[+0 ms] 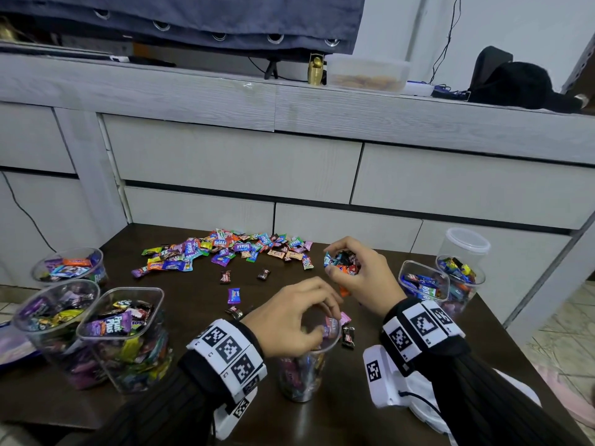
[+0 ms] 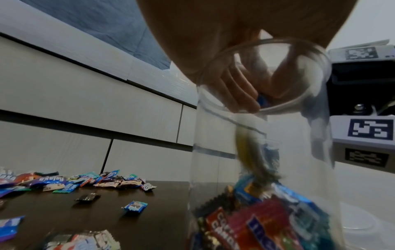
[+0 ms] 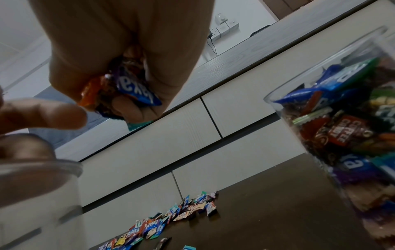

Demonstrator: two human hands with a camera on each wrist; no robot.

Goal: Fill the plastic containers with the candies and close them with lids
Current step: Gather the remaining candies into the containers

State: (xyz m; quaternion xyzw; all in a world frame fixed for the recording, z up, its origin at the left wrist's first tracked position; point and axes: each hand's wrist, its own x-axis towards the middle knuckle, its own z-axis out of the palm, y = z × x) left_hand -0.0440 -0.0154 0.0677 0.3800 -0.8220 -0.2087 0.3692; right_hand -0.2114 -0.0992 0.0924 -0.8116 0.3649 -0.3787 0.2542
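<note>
A clear round container [image 1: 302,378], partly filled with wrapped candies, stands at the table's front centre. My left hand [image 1: 322,320] hovers over its mouth with curled fingers. In the left wrist view the left hand [image 2: 256,94] still pinches a blue candy [image 2: 262,100], and a yellow candy [image 2: 245,152] falls blurred inside the container [image 2: 213,152]. My right hand [image 1: 341,262] is raised behind it and grips a handful of candies [image 3: 128,88]. A loose candy pile [image 1: 225,249] lies at the table's far edge.
Three filled containers [image 1: 125,333] stand at front left, and two filled ones [image 1: 421,281] at right. Behind those is an empty container with a lid on it [image 1: 465,243]. Stray candies [image 1: 234,296] lie mid-table. A white drawer cabinet [image 1: 238,162] stands behind the table.
</note>
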